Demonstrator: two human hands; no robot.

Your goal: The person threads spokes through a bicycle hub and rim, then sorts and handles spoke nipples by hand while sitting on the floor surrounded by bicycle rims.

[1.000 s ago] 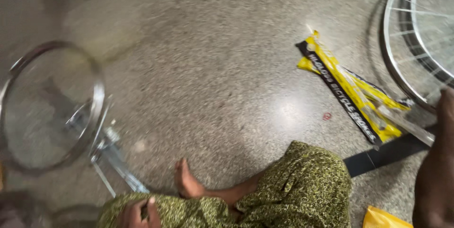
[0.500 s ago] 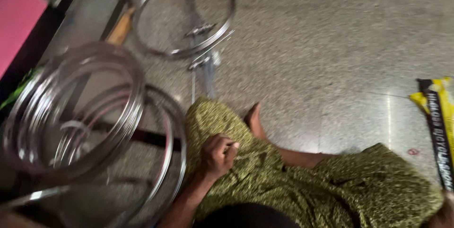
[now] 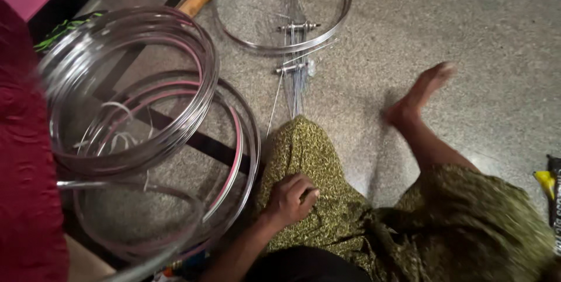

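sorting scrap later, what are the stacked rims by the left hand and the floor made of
Stacked rims: probably polished steel or chromed metal, judging by bright mirror-like glints. Floor: speckled grey, dull sheen, looks like terrazzo or stone. Left hand rests fisted on green cloth.

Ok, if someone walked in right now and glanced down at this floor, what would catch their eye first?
Probably the stack of shiny silver metal wheel rims piled at the left, beside a dark red cloth. Next, the single silver rim with loose spokes and a hub lying flat on the speckled grey floor at top centre. The left hand rests closed on a knee covered in green patterned fabric.
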